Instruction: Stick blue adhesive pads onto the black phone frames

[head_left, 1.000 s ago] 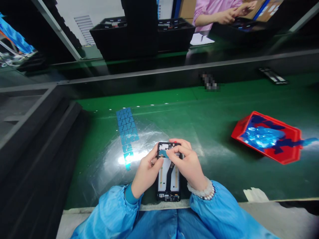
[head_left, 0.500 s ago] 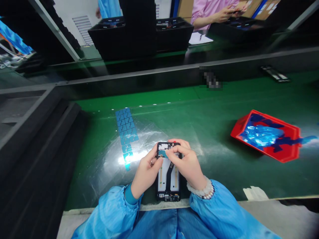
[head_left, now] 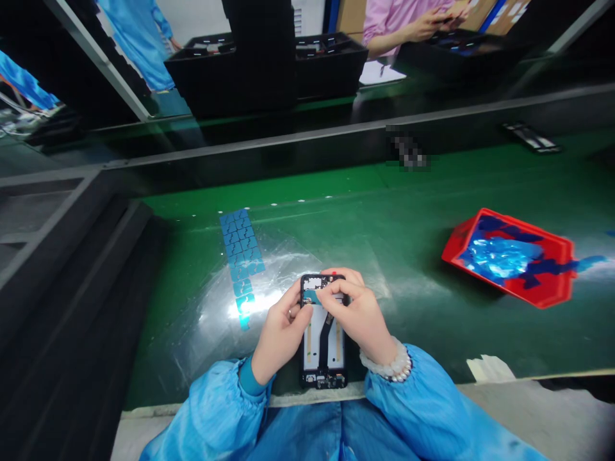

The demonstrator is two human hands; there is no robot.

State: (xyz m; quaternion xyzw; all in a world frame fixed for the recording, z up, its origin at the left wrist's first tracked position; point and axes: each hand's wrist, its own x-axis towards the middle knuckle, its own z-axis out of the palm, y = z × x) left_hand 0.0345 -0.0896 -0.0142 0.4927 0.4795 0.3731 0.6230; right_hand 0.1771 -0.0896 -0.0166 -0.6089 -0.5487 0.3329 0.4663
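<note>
An open phone frame (head_left: 325, 346) lies upright on the green mat near the front edge, its inner parts and a black flex cable showing. My left hand (head_left: 280, 334) grips its left side, fingers curled at the upper edge. My right hand (head_left: 358, 315) holds the upper right side, thumb and forefinger pinched on a small blue sticker (head_left: 312, 297) over the frame's upper part. A bead bracelet sits on my right wrist. A clear sheet carrying several blue stickers (head_left: 240, 253) lies just left of the phone.
A red tray (head_left: 552, 288) with blue film scraps sits to the right. White tape (head_left: 487, 369) marks the front edge. Black bins (head_left: 269, 64) stand beyond a black rail. A person in pink (head_left: 408, 25) works at the far side; a phone part (head_left: 531, 137) lies far right.
My hands and the phone frame hold almost the same place. The view has shifted slightly, and a person in a blue coat has come into sight at the far left.
</note>
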